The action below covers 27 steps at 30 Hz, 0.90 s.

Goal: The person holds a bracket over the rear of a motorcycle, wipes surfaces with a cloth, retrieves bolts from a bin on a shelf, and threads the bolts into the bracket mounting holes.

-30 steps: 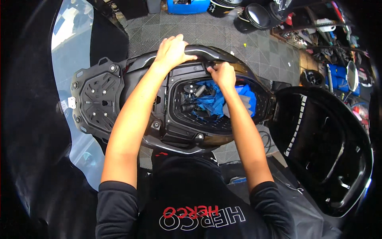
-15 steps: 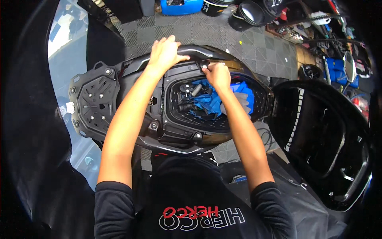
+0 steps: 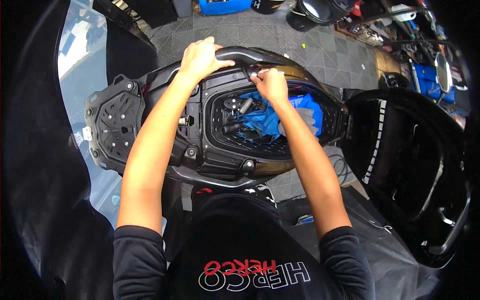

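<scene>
A black scooter's rear body (image 3: 200, 172) lies crosswise before me with its seat raised. My left hand (image 3: 199, 61) rests on the far black grab rail (image 3: 245, 51), fingers stretched over it and thumb held apart. Farther right, my right hand (image 3: 273, 86) is closed, its thumb and fingertips at a silver bolt (image 3: 254, 74) on the far mounting point; what sits inside the fingers is hidden. Below that hand opens the storage compartment (image 3: 220, 142), holding blue cloth (image 3: 265, 122), grey-and-blue gloves (image 3: 307, 117) and small dark parts. A matching bolt (image 3: 249, 164) shows on the near side.
A black rack plate (image 3: 120, 117) is mounted at the scooter's left end. The raised seat's underside (image 3: 410, 165) fills the right. Beyond the scooter stand a black bucket (image 3: 307, 15), a blue bin (image 3: 225, 6) and cluttered shelves (image 3: 380, 35). A cable (image 3: 342, 167) lies on the floor.
The scooter and both hands sit slightly higher in the view, as the view has shifted. Both hands keep their places on the far side, the right one still closed by the bolt.
</scene>
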{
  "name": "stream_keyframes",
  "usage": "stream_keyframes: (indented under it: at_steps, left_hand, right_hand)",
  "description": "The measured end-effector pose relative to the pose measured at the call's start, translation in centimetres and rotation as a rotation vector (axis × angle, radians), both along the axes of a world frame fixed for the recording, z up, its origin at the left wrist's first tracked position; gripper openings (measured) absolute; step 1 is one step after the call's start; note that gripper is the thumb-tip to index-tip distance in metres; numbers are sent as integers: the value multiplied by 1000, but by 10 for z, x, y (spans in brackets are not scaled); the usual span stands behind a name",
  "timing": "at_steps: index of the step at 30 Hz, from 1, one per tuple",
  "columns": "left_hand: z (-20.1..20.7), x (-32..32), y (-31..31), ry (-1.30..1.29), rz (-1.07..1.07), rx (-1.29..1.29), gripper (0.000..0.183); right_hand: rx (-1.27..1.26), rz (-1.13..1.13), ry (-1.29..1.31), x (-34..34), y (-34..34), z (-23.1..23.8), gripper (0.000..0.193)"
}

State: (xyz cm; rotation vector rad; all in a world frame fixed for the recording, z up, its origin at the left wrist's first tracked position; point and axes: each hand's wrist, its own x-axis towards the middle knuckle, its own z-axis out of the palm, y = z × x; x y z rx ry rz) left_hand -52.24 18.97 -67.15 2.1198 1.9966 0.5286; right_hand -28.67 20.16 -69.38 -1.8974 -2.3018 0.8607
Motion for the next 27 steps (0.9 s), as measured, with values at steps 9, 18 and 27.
stream_keyframes:
  at_steps: [9, 18, 27]
  left_hand:
    - [5, 0, 5, 2, 72, -118, 67]
    - [4, 1, 8, 176, -70, -129, 57]
    - [-1, -3, 0, 178, -41, -5, 57]
  right_hand:
    - [30, 17, 275, 57, 20, -16, 32]
    - [-9, -33, 93, 15, 24, -1, 37]
    - [-39, 102, -13, 7, 29, 1, 37]
